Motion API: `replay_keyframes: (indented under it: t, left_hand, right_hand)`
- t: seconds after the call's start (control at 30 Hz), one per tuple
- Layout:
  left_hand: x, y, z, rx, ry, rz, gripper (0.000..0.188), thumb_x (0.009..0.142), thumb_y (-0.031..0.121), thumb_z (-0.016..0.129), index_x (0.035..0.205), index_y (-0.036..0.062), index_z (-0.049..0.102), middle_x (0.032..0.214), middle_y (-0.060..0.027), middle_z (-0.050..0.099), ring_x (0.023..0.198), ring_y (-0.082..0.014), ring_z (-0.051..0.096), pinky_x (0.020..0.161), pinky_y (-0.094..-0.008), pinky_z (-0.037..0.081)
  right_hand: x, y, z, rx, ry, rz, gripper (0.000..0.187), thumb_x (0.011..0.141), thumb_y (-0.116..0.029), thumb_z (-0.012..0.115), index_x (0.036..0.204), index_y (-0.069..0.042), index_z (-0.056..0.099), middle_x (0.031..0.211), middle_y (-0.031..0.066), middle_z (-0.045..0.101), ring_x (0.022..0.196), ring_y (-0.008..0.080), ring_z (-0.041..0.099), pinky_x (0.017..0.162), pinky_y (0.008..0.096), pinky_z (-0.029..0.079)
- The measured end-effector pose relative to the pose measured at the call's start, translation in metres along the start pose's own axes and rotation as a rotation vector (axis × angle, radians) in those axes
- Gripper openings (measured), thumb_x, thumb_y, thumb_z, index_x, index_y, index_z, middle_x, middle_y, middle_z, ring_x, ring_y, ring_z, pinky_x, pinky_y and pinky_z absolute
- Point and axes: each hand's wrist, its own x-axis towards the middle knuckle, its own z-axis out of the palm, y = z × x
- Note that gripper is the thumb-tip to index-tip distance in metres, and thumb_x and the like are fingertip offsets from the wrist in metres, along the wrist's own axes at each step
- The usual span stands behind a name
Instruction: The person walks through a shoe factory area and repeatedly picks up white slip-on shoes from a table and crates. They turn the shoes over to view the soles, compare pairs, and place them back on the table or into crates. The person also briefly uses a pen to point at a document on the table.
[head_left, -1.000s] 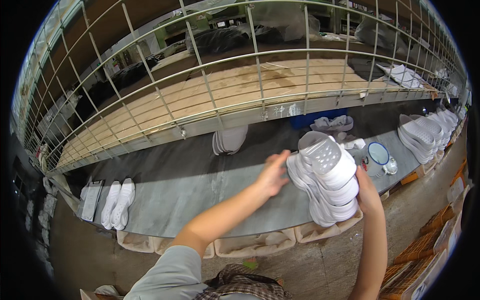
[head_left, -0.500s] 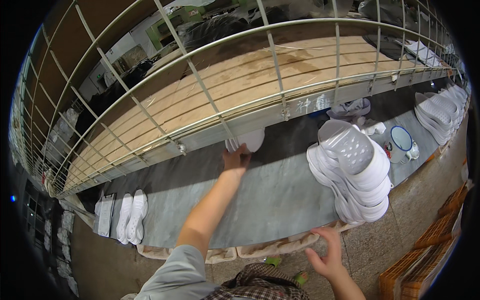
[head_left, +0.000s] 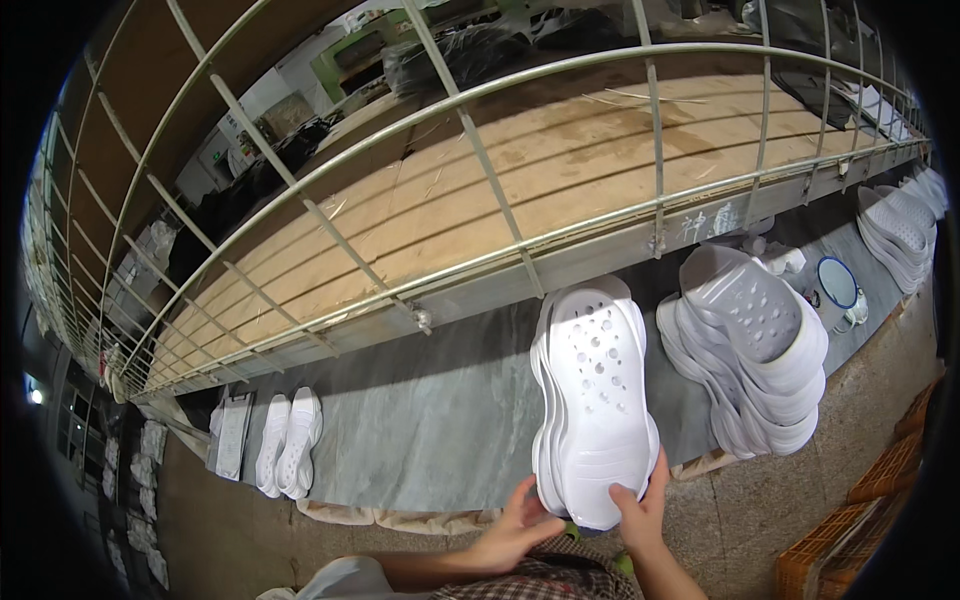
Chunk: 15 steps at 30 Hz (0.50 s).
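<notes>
A nested stack of white perforated clogs (head_left: 597,390) lies in front of me, heel end toward me and overhanging the grey table's near edge. My right hand (head_left: 642,505) grips the heel at its right side, thumb on top and fingers along the edge. Beside the heel's left edge is my left hand (head_left: 515,530), its fingers apart; whether it bears any weight cannot be told. A taller stack of white clogs (head_left: 750,345) leans on the table just to the right. Two more white clogs (head_left: 288,443) stand side by side at the far left.
A wire grid (head_left: 460,100) and metal rail (head_left: 480,280) run along the table's (head_left: 420,420) back, before a wooden board (head_left: 480,180). At right are a blue-rimmed enamel mug (head_left: 838,283) and further clogs (head_left: 893,235). A clipboard (head_left: 233,435) lies far left; orange crates (head_left: 830,545) stand on the floor.
My left hand has drawn back from under the rail to the near edge. The clog stack is now in front of me, with my right hand closed on its heel. The view has shifted left.
</notes>
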Motion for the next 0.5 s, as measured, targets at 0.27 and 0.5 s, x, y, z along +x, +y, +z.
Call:
replay_keyframes:
  t: [0.27,0.5]
  left_hand:
    - [0.241,0.142,-0.184,1.466,0.64,1.427,0.048,0.081,0.017,0.066,0.123,0.0009,0.05,0.113,-0.021,0.053,0.098,-0.0314,0.058,0.083,-0.0428,0.049]
    - [0.301,0.249,-0.253,1.707,0.98,0.495,0.041,0.081,0.02,0.065,0.116,0.0011,0.056,0.11,-0.0214,0.054,0.096,-0.0337,0.058,0.081,-0.0443,0.049]
  right_hand:
    - [-0.008,0.006,-0.006,-0.095,0.066,-0.073,0.084,0.078,-0.019,0.066,0.143,0.001,0.016,0.139,0.0178,0.033,0.126,0.0272,0.036,0.104,0.0416,0.031]
    - [-0.051,0.025,-0.019,-0.355,0.389,-0.343,0.058,0.075,-0.016,0.064,0.127,0.0,0.045,0.131,0.0163,0.041,0.124,0.0273,0.041,0.102,0.0397,0.031]
